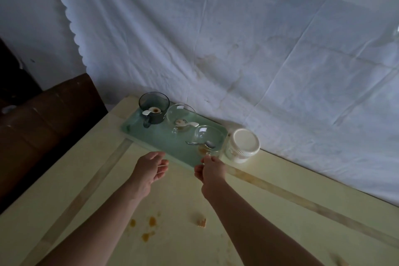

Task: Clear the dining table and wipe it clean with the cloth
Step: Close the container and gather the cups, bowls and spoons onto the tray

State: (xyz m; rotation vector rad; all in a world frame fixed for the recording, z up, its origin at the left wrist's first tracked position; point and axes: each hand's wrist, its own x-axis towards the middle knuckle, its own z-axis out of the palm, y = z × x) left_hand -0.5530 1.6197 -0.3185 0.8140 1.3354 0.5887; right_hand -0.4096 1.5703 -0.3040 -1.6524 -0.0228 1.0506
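Observation:
A pale green tray (151, 136) lies at the far edge of the cream table (269, 211). On it stand a dark glass cup (153, 101), a clear cup (180, 114) and a clear cup with a metal spoon (209, 138). My left hand (149, 170) hovers just short of the tray's near edge, fingers loosely spread, holding nothing. My right hand (212, 169) is at the tray's near right corner, with curled fingertips by the spoon cup's handle and the thumb at the tray's edge. Whether it grips anything is unclear. Orange stains (149, 225) and a crumb (200, 221) mark the tabletop. No cloth for wiping is in view.
A white lidded jar (243, 144) stands on the table just right of the tray. A stained white sheet (237, 49) hangs behind the table. A dark brown chair back (47, 119) is at the left. Another crumb (342, 262) lies at the bottom right.

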